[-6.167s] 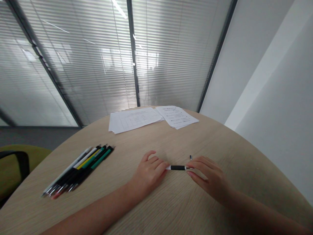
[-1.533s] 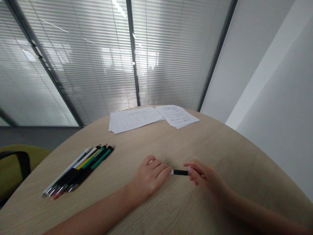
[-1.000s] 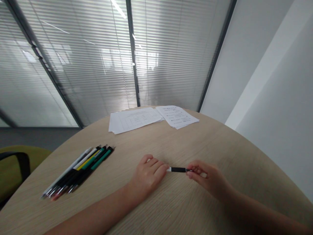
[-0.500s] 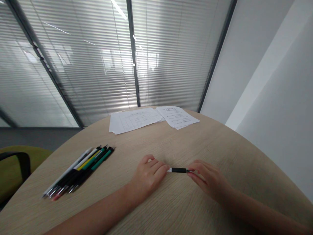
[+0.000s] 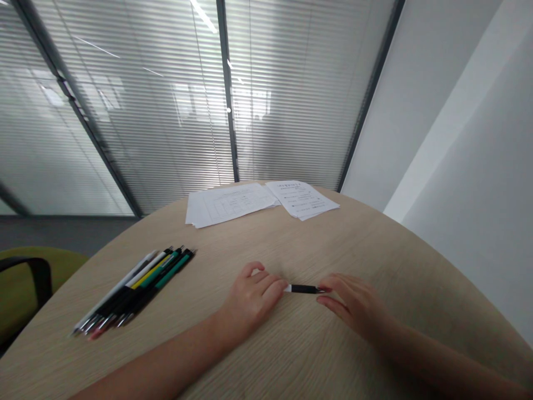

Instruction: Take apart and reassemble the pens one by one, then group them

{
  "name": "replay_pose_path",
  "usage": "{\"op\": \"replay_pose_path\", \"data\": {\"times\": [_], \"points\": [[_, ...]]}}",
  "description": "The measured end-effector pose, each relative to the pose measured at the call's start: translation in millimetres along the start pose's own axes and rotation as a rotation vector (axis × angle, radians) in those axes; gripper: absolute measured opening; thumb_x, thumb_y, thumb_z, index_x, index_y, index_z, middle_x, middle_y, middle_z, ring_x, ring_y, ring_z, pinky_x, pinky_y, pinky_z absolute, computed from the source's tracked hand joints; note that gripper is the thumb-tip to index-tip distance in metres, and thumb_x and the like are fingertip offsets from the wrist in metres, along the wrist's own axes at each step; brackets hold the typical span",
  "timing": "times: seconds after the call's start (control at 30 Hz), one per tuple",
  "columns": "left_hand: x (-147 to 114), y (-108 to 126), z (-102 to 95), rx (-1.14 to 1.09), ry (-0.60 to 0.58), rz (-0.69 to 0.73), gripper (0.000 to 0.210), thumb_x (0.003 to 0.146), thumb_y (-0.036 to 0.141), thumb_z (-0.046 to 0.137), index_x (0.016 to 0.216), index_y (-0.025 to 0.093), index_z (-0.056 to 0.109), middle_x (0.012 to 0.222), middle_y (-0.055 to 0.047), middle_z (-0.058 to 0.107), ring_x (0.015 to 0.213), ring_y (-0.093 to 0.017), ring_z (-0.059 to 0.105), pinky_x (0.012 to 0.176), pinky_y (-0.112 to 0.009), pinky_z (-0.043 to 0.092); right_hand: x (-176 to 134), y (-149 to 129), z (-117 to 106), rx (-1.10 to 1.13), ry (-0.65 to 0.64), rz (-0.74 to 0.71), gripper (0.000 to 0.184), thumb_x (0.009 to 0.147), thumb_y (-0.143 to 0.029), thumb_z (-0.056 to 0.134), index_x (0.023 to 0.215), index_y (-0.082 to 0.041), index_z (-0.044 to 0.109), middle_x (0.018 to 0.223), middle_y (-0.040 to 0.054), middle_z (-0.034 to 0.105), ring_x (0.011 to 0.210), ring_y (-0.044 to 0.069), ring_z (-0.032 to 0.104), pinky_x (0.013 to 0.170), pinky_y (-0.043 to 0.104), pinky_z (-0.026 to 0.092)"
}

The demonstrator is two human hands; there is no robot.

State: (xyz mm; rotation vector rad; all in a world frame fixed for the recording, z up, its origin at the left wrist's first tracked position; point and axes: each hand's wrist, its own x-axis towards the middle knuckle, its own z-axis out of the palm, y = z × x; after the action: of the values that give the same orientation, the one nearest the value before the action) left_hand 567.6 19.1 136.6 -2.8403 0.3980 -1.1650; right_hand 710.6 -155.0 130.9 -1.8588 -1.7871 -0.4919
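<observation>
A pen (image 5: 303,289) with a black grip and a white barrel lies level between my two hands, just over the wooden table. My left hand (image 5: 255,293) is closed around its white barrel, most of which is hidden inside the fingers. At the metal tip, my right hand (image 5: 353,305) has its thumb and fingertips curled in a loose pinch. The index finger touches the tip, while the thumb sits slightly below it. Whatever lies behind the right fingertips is hidden.
To the left, several pens (image 5: 137,289) with white, yellow, green and black barrels lie side by side. Printed sheets of paper (image 5: 229,204) rest near the far edge of the round table (image 5: 375,244). A green chair (image 5: 62,266) with a black armrest stands at the left.
My right thumb has shifted slightly down and left, away from the pen's tip. My left hand and the pen are almost unmoved.
</observation>
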Motion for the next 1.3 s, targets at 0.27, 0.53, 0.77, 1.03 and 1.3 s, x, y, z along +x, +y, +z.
{"op": "replay_pose_path", "data": {"times": [0.27, 0.53, 0.77, 1.03, 1.3], "points": [[4, 4, -7.8, 0.004, 0.022, 0.08, 0.016, 0.085, 0.01, 0.037, 0.084, 0.013, 0.053, 0.067, 0.0, 0.065, 0.057, -0.01, 0.056, 0.072, -0.03, 0.033, 0, -4, 7, -0.003, -0.013, 0.062, 0.043, 0.09, -0.03, 0.021, 0.06, -0.018, 0.048, 0.048, 0.0001, 0.055, 0.042, 0.011, 0.052, 0.043, 0.021, 0.038], [1, 1, -3.7, -0.01, 0.019, 0.031, 0.015, 0.084, 0.01, 0.038, 0.084, 0.014, 0.053, 0.067, 0.0, 0.066, 0.057, -0.011, 0.057, 0.072, -0.03, 0.033, -2, -2, 0, 0.078, -0.137, 0.135, 0.016, 0.084, -0.028, 0.037, 0.081, -0.018, 0.049, 0.072, 0.0034, 0.06, 0.065, 0.015, 0.057, 0.057, 0.025, 0.041], [4, 2, -8.0, -0.024, -0.002, 0.083, 0.016, 0.083, 0.009, 0.038, 0.084, 0.013, 0.054, 0.068, -0.002, 0.066, 0.056, -0.012, 0.057, 0.073, -0.031, 0.033, 2, -8, 2, 0.047, -0.162, 0.094, 0.021, 0.085, -0.022, 0.031, 0.07, -0.018, 0.046, 0.062, 0.0029, 0.055, 0.055, 0.014, 0.05, 0.051, 0.024, 0.037], [5, 4, -16.8, 0.035, 0.015, 0.193, 0.022, 0.085, 0.007, 0.034, 0.087, 0.013, 0.055, 0.072, -0.004, 0.068, 0.059, -0.013, 0.059, 0.071, -0.03, 0.036, 0, -14, -4, 0.536, -0.41, 0.446, 0.024, 0.082, -0.031, 0.031, 0.061, -0.019, 0.035, 0.054, -0.0036, 0.038, 0.051, 0.01, 0.038, 0.049, 0.022, 0.03], [0, 2, -7.8, 0.062, 0.029, -0.024, 0.02, 0.081, 0.02, 0.048, 0.101, 0.021, 0.052, 0.099, -0.004, 0.065, 0.092, -0.019, 0.055, 0.085, -0.036, 0.028, 6, -5, 6, 0.855, -0.302, 0.794, 0.038, 0.074, -0.052, 0.033, 0.055, -0.02, 0.034, 0.045, -0.0069, 0.031, 0.037, 0.006, 0.026, 0.037, 0.02, 0.022]]}}
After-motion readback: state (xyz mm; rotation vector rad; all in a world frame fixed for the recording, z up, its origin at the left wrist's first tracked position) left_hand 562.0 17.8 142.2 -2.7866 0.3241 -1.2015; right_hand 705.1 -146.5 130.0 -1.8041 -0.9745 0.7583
